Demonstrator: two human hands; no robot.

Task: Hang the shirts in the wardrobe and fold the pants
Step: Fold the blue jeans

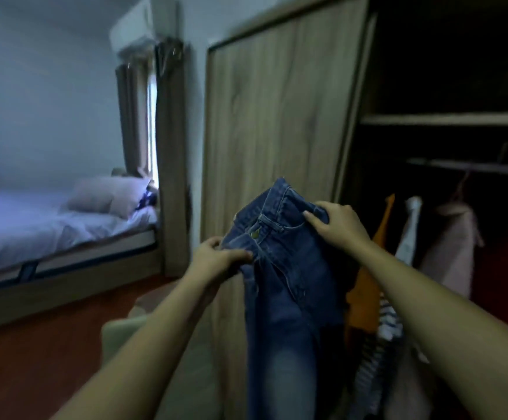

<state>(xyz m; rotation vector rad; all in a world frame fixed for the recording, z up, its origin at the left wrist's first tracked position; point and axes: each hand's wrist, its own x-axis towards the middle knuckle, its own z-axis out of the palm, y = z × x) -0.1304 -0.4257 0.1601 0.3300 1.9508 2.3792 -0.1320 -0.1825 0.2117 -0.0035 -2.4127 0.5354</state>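
Both forearms stretch up from the bottom edge toward a pair of blue denim jeans [280, 298], held in the air by the waistband [272, 221] in front of the wood-grain sliding door [270, 131] of the wardrobe [446, 119]. The left hand [216, 260] pinches the left end of the waistband, its thumb [237, 254] laid across the top of the denim and the other fingers curled beneath. The right hand [339, 227] grips the right end, its fingers [313, 218] bent over the edge of the band, and the brass button [254, 234] sits between the two hands. The legs hang down loosely, bunched and partly twisted, with their hems out of view below. This looks like the start of folding the pants. To do it well, I judge the hands should draw the waistband taut and shake the denim so the legs drop straight. Then one leg should be laid onto the other with the seams matched before any fold across. Heavy denim is awkward to fold in the air, so a flat surface such as the bed [34, 231], well apart to the left, would likely give a neater result. To the right of the jeans, in the open wardrobe, an orange garment [381, 234], a white one [410, 228] and a pale pink one [452, 237] hang below the rail [471, 166]. A striped top [389, 316] shows lower down, so the hanging seems at least partly done.
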